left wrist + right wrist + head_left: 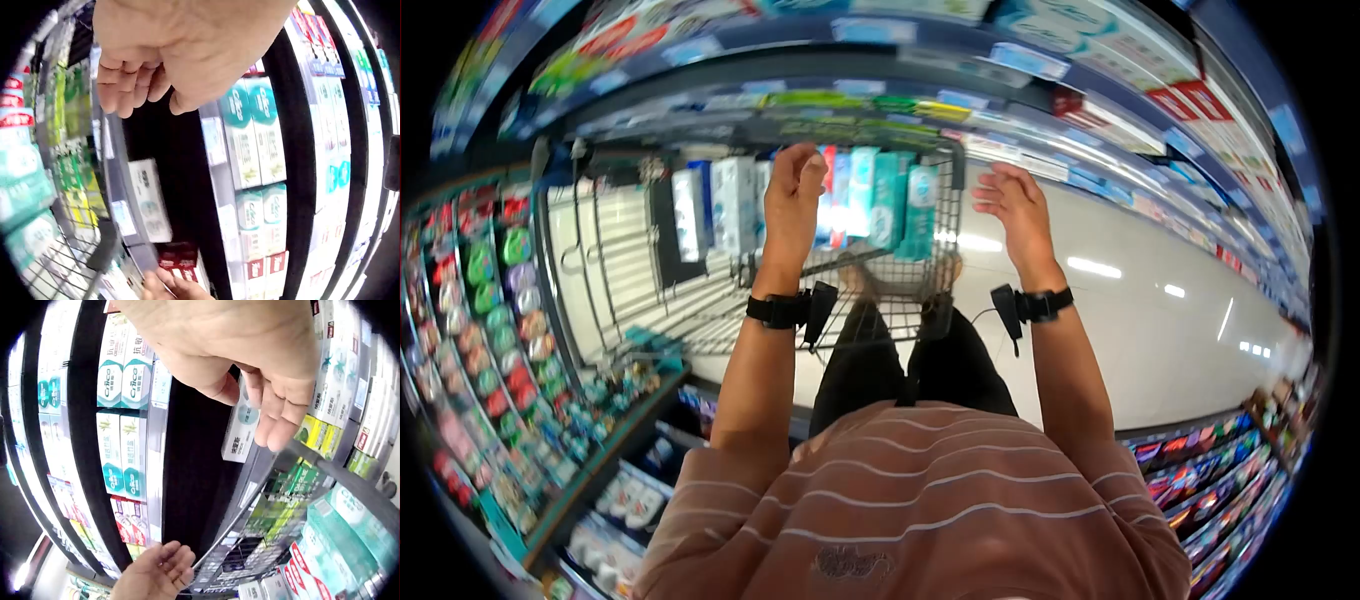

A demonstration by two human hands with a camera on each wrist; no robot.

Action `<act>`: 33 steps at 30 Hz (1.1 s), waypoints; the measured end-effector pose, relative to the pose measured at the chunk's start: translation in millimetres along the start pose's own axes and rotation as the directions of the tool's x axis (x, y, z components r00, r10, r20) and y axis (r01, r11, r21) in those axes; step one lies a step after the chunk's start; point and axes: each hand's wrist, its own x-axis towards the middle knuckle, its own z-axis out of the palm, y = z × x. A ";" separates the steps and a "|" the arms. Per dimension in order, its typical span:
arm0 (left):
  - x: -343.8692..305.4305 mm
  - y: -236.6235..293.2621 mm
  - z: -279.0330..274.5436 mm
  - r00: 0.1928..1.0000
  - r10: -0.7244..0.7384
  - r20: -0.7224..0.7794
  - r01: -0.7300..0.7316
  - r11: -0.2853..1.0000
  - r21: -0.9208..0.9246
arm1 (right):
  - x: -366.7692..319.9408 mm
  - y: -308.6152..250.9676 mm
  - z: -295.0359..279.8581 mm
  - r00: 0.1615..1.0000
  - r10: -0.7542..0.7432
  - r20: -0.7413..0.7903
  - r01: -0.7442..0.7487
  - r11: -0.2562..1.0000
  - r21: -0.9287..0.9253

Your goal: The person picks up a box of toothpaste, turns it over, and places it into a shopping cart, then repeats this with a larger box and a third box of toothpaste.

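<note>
In the head view my left hand [793, 205] is over the shopping cart [956, 200], its fingers loosely bent and holding nothing. Below it, teal boxes [887, 205] and white boxes [735, 205] stand in the wire basket. My right hand [1018, 215] is raised just beyond the cart's right edge, palm turned inward, with nothing in it. A lone white box [240, 434] on a dark shelf sits behind the right fingers in the right wrist view. The left wrist view has the left hand [169, 56] in front of the same kind of dark shelf gap.
Shelves of teal-and-white toothpaste boxes [256, 131] run along the front, with price labels [1030, 60] on their edges. A rack of colourful small packs [490, 300] stands to the left. Pale tiled floor [1120, 330] extends right of the cart.
</note>
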 end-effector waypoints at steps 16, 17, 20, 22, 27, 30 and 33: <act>27.4 -198.8 -183.1 0.922 -0.347 -0.174 0.373 0.669 0.643 | -77.2 32.8 111.0 0.941 0.208 0.266 -0.153 0.965 -0.211; 25.3 -202.4 -177.2 0.911 -0.359 -0.204 0.398 0.633 0.664 | -80.0 35.6 114.9 0.939 0.220 0.266 -0.164 0.963 -0.215; 23.4 -216.0 -166.8 0.887 -0.366 -0.282 0.447 0.526 0.724 | -87.5 42.0 123.6 0.933 0.251 0.259 -0.193 0.954 -0.229; 23.2 -221.7 -167.5 0.889 -0.355 -0.290 0.441 0.494 0.749 | -93.6 43.5 129.2 0.932 0.269 0.244 -0.211 0.948 -0.239; 25.0 -245.6 -176.8 0.923 -0.307 -0.233 0.378 0.603 0.702 | -99.0 48.9 131.4 0.929 0.267 0.255 -0.203 0.947 -0.249; 20.7 -223.9 -188.9 0.807 -0.584 0.089 0.555 0.801 0.225 | -99.5 48.2 135.1 0.928 0.264 0.263 -0.201 0.949 -0.243; -18.4 -152.6 -181.2 0.780 -0.513 0.358 0.614 0.737 -0.282 | -97.7 45.1 143.6 0.918 0.279 0.281 -0.206 0.942 -0.264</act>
